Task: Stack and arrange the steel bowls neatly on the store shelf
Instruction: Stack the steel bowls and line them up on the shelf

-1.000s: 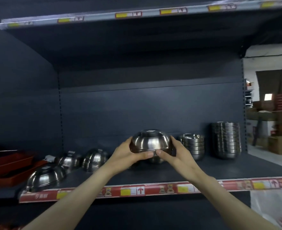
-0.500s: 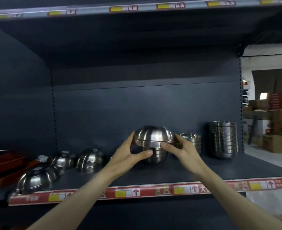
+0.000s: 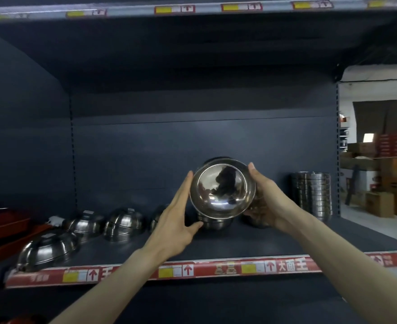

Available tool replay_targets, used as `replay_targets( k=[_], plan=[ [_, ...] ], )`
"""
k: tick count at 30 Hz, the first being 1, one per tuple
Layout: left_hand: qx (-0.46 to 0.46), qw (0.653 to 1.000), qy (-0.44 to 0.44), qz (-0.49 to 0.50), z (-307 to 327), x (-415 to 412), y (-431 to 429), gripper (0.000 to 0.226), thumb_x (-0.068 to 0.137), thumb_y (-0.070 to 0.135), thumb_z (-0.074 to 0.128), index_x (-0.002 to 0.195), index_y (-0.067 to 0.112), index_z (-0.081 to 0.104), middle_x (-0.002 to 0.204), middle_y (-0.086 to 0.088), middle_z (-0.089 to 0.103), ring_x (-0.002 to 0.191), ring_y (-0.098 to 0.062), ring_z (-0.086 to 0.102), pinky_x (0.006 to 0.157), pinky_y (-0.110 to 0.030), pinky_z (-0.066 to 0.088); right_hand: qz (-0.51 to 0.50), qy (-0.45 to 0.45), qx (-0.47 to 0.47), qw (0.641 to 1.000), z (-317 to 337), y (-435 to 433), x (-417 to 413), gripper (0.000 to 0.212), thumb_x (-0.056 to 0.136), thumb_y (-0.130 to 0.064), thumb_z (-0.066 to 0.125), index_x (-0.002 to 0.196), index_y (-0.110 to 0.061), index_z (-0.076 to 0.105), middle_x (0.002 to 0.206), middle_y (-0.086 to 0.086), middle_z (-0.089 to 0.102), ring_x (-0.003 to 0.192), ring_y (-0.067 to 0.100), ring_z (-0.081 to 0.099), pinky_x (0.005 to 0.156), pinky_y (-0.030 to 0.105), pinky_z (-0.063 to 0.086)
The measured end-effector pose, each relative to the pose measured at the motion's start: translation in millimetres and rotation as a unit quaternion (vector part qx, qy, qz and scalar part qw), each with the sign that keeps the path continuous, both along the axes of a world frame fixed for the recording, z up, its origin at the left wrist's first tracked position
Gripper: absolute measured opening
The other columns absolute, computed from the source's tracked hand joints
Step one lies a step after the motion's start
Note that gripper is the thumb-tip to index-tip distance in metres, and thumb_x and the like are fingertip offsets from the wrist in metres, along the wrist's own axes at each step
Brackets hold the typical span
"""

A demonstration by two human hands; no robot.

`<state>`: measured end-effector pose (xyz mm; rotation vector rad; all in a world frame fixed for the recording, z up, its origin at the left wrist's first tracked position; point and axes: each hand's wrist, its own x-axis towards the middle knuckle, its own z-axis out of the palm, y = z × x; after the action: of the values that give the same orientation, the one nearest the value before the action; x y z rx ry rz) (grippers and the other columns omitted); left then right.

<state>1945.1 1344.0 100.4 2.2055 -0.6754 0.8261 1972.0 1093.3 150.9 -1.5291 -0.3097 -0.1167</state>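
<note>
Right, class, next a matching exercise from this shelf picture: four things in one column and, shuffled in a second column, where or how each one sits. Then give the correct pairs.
Column A
1. held bowl
2. tall stack of bowls
3. nearest bowl on the shelf
4. red trays

Column B
a. upside down, by the front edge at the left
b. off to the far left, beside the shelf
c. tilted, inside facing the camera
d. standing at the shelf's right end

Pairs: 1-c, 2-d, 3-a, 4-b
</note>
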Motion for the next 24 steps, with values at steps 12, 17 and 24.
replay_targets(
  k=[12,17,24],
  plan=[
    [-0.124,0.989,0.043,-0.070,15.8,0.0,1.9,0.121,0.071,0.011,0.099,0.159,0.056,0.029,0.154,0.018,0.054,0.129,0.000,0.062,0.106,-0.020,0.053,-0.031,-0.032,-0.063,0.997,-5.0,-5.0,-19.5,0.078,0.091,-0.090,0.039,0.119,-0.030,0.080,0.107,0.000,0.083,0.113,0.025,0.073,0.112,0.048,0.049],
    [-0.177,0.975,0.086,-0.105,16.8,3.7,6.2,0.098,0.071,0.017,0.099,0.142,0.061,0.046,0.132,0.022,0.069,0.125,0.000,0.066,0.097,-0.019,0.055,-0.023,-0.068,-0.045,0.996,-3.3,6.3,-13.0,0.069,0.089,-0.087,0.050,0.128,-0.036,0.078,0.127,-0.009,0.078,0.129,0.017,0.067,0.118,0.046,0.044],
    [-0.254,0.943,0.150,-0.153,17.3,20.2,1.5,0.062,0.081,0.035,0.087,0.137,0.042,0.063,0.123,0.010,0.079,0.119,-0.007,0.072,0.111,-0.032,0.051,0.035,-0.102,-0.045,0.993,-17.0,11.9,3.1,0.057,0.087,-0.074,0.058,0.137,-0.047,0.060,0.120,-0.027,0.076,0.106,-0.007,0.073,0.087,0.027,0.048]
  ],
)
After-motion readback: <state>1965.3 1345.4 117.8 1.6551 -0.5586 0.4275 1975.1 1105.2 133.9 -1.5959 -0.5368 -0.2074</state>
